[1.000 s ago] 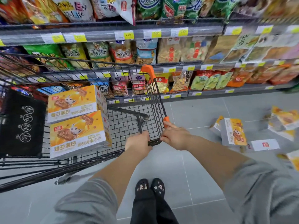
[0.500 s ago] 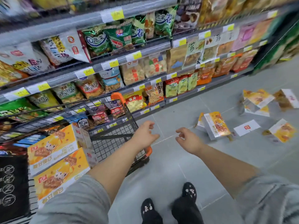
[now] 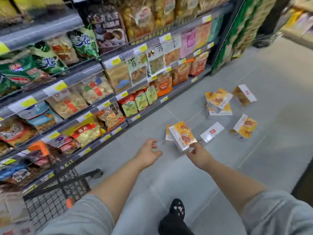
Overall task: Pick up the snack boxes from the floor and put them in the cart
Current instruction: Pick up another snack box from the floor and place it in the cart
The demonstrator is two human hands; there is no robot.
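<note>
Several yellow-and-white snack boxes lie scattered on the grey floor. The nearest snack box [image 3: 182, 135] stands tilted, with a second box [image 3: 168, 133] partly hidden behind it. My right hand [image 3: 199, 155] reaches out, its fingertips at this box's lower right corner; whether they touch it is unclear. My left hand [image 3: 149, 153] hovers open to the left of the box, apart from it. The black wire cart [image 3: 55, 197] is at the lower left, behind my left arm.
Further right lie a pile of two boxes [image 3: 218, 102], a box on its side [image 3: 243, 94], another box [image 3: 245, 127] and a flat white box [image 3: 211, 132]. Shelves of snack bags [image 3: 94, 92] line the left side. My black slipper [image 3: 176, 209] is on the floor.
Both hands let go of the cart's rim and moved right and forward toward the nearest box. My view swung right, so the cart slid to the lower left.
</note>
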